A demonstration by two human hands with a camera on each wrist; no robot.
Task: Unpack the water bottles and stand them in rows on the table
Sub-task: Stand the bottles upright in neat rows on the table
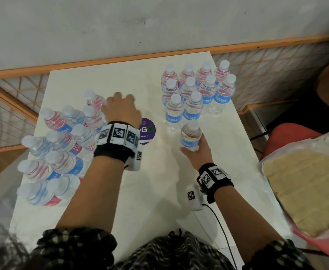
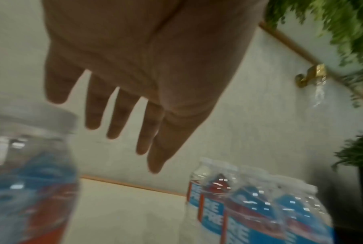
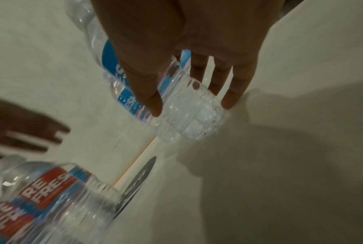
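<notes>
Several clear water bottles with blue and red labels stand in rows (image 1: 196, 90) at the table's far right. A looser cluster of bottles (image 1: 62, 145) fills the left side, under what looks like clear wrap. My right hand (image 1: 195, 151) grips one bottle (image 1: 190, 136) round its lower body, upright, just in front of the rows; the right wrist view shows thumb and fingers curled round this bottle (image 3: 176, 118). My left hand (image 1: 120, 106) hovers beside the cluster's far bottles with fingers (image 2: 122, 125) straight and spread, holding nothing.
A round purple sticker (image 1: 148, 131) lies mid-table between my hands. The white table (image 1: 150, 191) is bare near me. A red chair (image 1: 288, 137) and a bag of beige material (image 1: 305, 184) sit to the right. A black cable (image 1: 218, 221) trails from my right wrist.
</notes>
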